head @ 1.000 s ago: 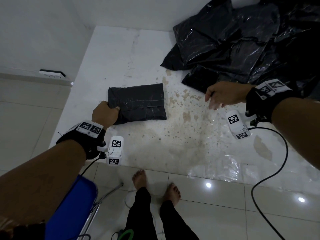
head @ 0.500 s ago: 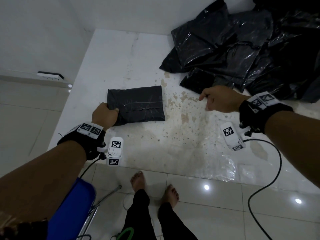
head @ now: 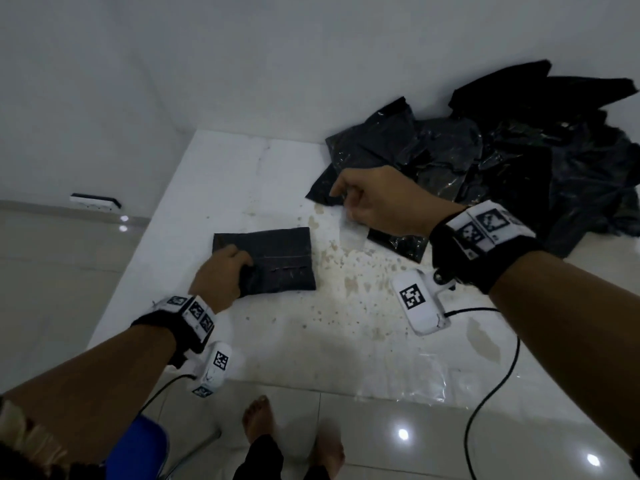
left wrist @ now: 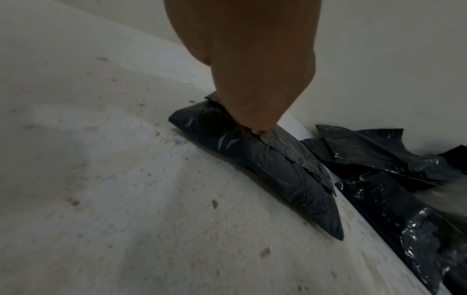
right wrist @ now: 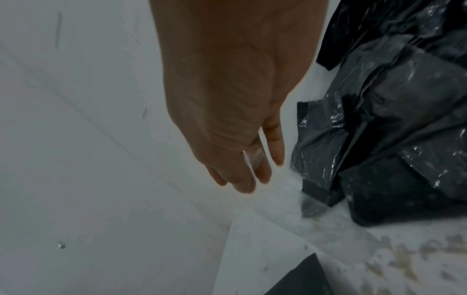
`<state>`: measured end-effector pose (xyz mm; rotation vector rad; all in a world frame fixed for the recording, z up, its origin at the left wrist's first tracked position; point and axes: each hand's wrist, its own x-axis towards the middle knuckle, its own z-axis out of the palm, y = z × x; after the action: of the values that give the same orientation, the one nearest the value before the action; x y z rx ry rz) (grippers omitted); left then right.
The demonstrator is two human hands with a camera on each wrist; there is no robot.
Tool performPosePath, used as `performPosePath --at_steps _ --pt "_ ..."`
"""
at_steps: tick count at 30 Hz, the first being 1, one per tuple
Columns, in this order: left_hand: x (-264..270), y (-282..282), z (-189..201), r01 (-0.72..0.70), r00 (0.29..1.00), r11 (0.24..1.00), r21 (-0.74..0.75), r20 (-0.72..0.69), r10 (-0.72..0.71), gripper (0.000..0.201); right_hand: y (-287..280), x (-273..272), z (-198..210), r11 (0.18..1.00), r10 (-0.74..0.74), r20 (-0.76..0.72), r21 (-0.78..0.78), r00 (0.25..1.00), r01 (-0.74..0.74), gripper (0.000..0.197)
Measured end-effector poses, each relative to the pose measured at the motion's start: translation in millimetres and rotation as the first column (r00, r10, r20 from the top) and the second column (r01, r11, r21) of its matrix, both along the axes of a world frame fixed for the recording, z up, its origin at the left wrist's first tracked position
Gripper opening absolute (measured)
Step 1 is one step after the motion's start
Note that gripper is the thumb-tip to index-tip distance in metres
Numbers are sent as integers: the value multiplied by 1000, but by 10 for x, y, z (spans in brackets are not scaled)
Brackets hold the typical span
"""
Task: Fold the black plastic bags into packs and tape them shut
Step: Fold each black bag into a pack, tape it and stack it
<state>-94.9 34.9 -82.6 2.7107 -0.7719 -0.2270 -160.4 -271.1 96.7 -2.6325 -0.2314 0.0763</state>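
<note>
A folded black plastic pack [head: 277,261] lies flat on the stained white platform [head: 242,188], with a line of tape across its top. My left hand [head: 239,266] grips its near-left corner, thumb on top; the left wrist view shows the hand pressing down on the pack [left wrist: 265,171]. My right hand [head: 341,200] hovers above the platform to the right of the pack, at the edge of the heap of loose black bags [head: 502,161]. It pinches a strip of clear tape [head: 353,232] that hangs below the fingers; in the right wrist view the tape [right wrist: 252,158] sits against the fingers.
The bag heap [right wrist: 391,119] fills the platform's far right corner against the white wall. A clear plastic sheet [head: 426,386] lies by the front edge. Below are tiled floor, my bare feet [head: 259,419], a blue chair [head: 138,448], a black cable [head: 485,403] and a power strip [head: 95,201].
My right hand has lifted and moved farther from me, towards the heap's near edge, and a clear tape strip now hangs from it. The left hand keeps its grip on the pack's corner.
</note>
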Motion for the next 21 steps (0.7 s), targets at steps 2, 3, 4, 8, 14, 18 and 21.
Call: performPosePath --at_steps 2,3,4,8,14,18,21 --pt "-1 10 -12 9 999 997 -76 -42 -12 32 199 78 -60 999 27 -8 39 1000 -27 29" --pt "4 -5 -12 -17 997 990 -141 -80 5 26 294 111 -88 997 45 -18 62 999 -44 29" --pt "13 -26 39 -103 982 973 -205 -176 67 17 400 149 -106 994 63 -29 88 998 -60 29" --pt "112 -71 383 -508 653 821 -261 -738 170 54 837 351 -149 948 67 -95 316 993 -33 29" --pt "317 159 504 -711 333 658 -249 -943 3 99 1293 646 -241 752 15 -218 646 976 132 27" --pt "379 241 532 -772 247 587 -244 -966 -76 87 1453 814 -357 651 -48 -303 713 952 260 28" --pt "431 297 518 -781 207 577 -239 -971 -122 84 1559 910 -367 581 -41 -340 757 940 299 31"
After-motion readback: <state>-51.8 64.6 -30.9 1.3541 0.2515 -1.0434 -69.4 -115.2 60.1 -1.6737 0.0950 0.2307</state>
